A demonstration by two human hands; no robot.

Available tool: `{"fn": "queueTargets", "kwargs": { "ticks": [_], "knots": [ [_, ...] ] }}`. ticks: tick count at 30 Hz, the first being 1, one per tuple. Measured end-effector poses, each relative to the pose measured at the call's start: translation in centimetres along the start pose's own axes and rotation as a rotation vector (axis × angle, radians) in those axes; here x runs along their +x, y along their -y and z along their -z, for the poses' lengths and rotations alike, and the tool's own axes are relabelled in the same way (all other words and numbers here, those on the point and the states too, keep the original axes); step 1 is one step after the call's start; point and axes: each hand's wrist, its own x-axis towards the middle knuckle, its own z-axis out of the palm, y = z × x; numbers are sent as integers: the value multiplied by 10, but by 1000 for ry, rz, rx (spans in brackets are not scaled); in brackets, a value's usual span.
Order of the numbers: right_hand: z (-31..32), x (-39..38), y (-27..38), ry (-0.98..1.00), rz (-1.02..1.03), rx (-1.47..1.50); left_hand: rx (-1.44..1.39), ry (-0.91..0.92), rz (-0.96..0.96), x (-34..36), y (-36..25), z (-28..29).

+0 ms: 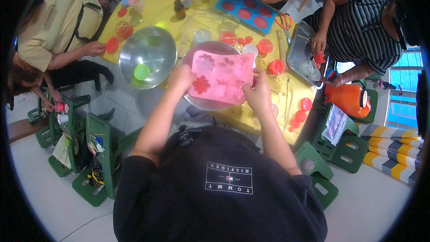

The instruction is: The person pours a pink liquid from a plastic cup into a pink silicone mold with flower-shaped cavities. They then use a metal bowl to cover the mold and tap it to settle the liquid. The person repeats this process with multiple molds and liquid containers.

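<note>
My left hand [181, 80] and right hand [259, 90] are closed in a grip, well apart, fingers [261, 77] curled, thumbs turned inward. Behind my fingers, my bare left forearm [159, 118] and right forearm [274, 127] spread back toward me, elbows wider than both hands.

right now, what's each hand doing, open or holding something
Left hand: closed, holding the left edge of the pink mold.
Right hand: closed, holding the right edge of the pink mold.

Head-worn fisheye facing down, hands [182, 79] near.
</note>
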Motion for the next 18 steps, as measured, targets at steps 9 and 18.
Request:
{"fn": "queueTargets", "kwargs": {
  "ticks": [9,18],
  "knots": [
    [13,-13,24,-100,-8,144,-505,227,-70,11,27,12],
    [23,-36,44,-127,-55,340,-1427,623,22,-4,35,27]
  ]
}}
